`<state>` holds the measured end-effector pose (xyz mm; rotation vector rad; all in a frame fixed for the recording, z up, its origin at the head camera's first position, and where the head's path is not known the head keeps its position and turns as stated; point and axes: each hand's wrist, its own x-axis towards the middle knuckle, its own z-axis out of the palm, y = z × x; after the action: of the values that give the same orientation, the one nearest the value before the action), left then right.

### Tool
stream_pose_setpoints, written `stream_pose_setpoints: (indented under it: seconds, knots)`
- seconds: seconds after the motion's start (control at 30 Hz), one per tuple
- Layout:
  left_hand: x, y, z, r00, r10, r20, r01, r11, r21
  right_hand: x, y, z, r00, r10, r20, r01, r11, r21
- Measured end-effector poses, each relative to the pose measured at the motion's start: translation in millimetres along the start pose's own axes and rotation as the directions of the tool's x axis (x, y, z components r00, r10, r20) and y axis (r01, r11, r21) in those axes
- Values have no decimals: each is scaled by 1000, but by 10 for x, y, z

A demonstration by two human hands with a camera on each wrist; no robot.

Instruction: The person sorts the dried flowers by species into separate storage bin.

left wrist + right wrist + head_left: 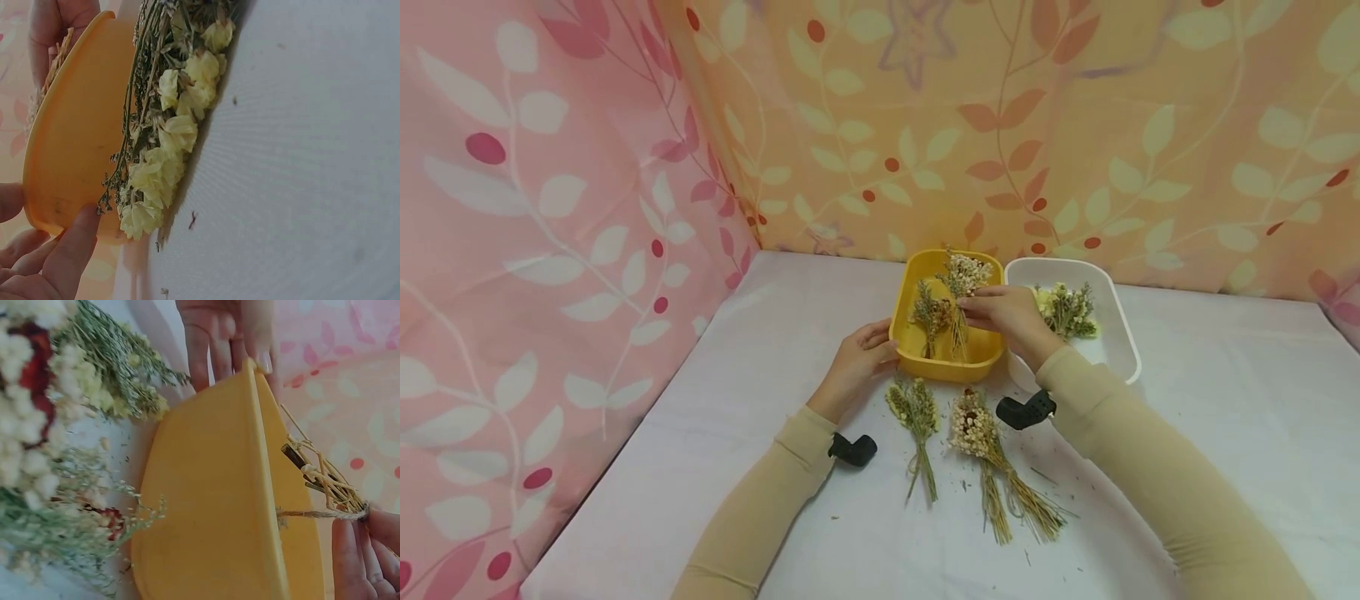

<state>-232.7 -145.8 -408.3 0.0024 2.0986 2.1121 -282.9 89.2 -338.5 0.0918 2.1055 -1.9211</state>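
Note:
My right hand [1009,315] pinches a bunch of dried white flowers [966,273] by its stems [331,487], where twine [319,514] ties them. It holds the bunch over the yellow tub [951,372], its stem ends pointing down into the tub. Another small dried bunch [928,310] lies inside the tub. My left hand [859,358] grips the tub's left side, thumb [9,201] at the rim and fingers [70,256] against the outer wall. In front of the tub lie a bunch with pale yellow flowers [914,404] and white-flowered bunches [973,429].
A white tub [1123,333] stands right beside the yellow one, with yellow-and-green dried flowers [1067,310] in it. Bits of dry stem litter the white tablecloth [760,350]. Patterned cloth walls [865,125] rise behind and at the left.

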Motion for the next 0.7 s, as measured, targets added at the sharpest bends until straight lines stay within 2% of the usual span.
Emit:
stream_pose_setpoints:
  seconds: [0.27, 0.47, 0.7]
  knots:
    - [0, 7, 10, 1000, 5, 5, -5, 1000, -10, 116, -22, 39, 999, 25, -21, -26, 1000, -15]
    - [-7, 7, 12, 1000, 5, -14, -5, 1000, -3, 177, 2, 121, 1000, 9, -17, -9, 1000, 3]
    - [-15, 10, 17, 1000, 2, -9, -2, 1000, -4, 231, 80, 189, 1000, 8, -20, -9, 997, -74]
